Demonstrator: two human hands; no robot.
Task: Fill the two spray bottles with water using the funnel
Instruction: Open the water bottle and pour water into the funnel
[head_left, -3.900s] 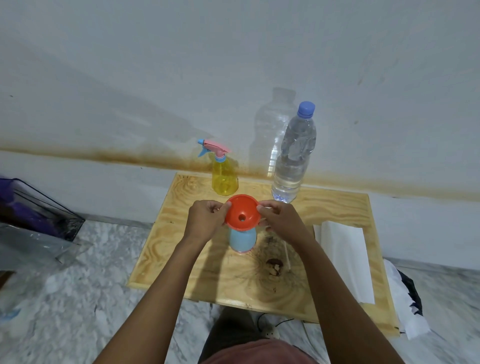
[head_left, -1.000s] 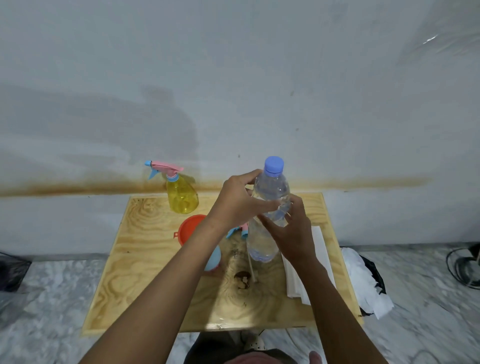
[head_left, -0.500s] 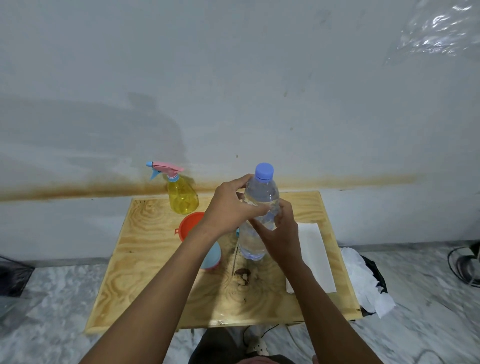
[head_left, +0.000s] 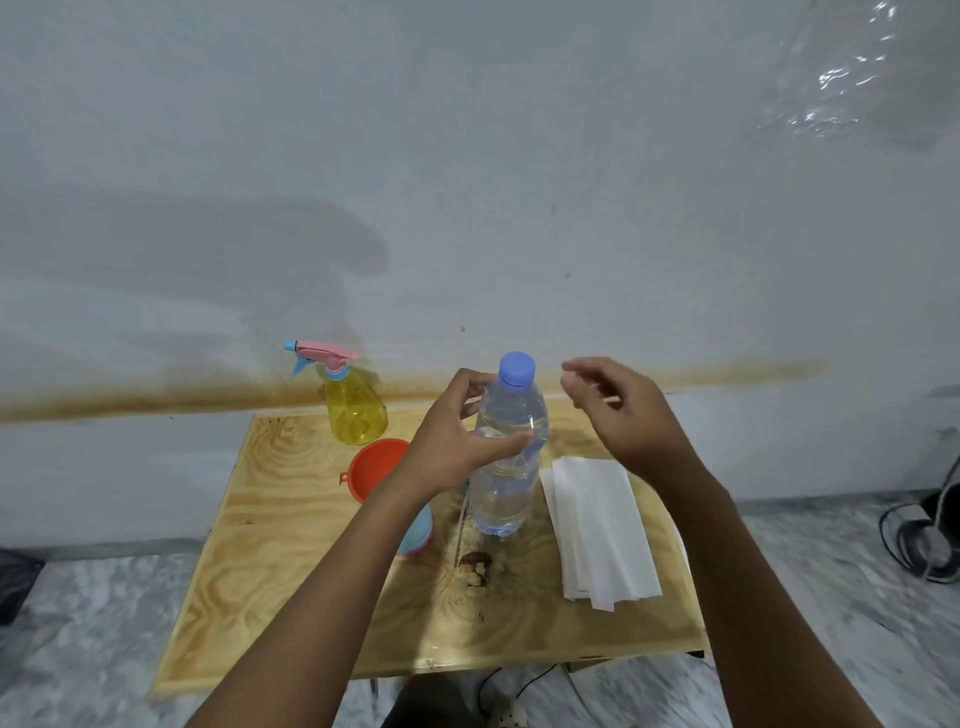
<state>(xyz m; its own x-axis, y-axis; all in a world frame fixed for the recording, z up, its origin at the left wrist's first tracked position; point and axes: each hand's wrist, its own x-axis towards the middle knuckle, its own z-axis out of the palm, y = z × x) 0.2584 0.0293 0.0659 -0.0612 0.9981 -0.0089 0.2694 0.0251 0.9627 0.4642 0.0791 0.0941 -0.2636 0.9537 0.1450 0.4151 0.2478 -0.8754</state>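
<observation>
Funnel sits mouth-up on the blue bottle, at 9 o'clock of the water bottle and partly behind my left forearm; the receiving end looks ready, so I judge the step in hand to be uncapping. My left hand wraps the water bottle just under its shoulder, thumb in front, fingers behind; that hold wants to be firm without squeezing, since a thin wall may buckle and push water out once the seal breaks. The cap is on; my right hand hovers at 3 o'clock of it, fingers loosely curled, touching nothing; I would bring it in from above, pinch the cap and twist, with the base planted on the table; the towels lie at 3 o'clock of the bottle, handy for drips.

Containers: the yellow sprayer stands at 11 o'clock on the table with its trigger head on; I cannot read a level through its tinted wall; that head must come off before it can take the funnel. The blue bottle is mostly hidden; I cannot tell what it holds. The water bottle is clear and filled to about its shoulder.
</observation>
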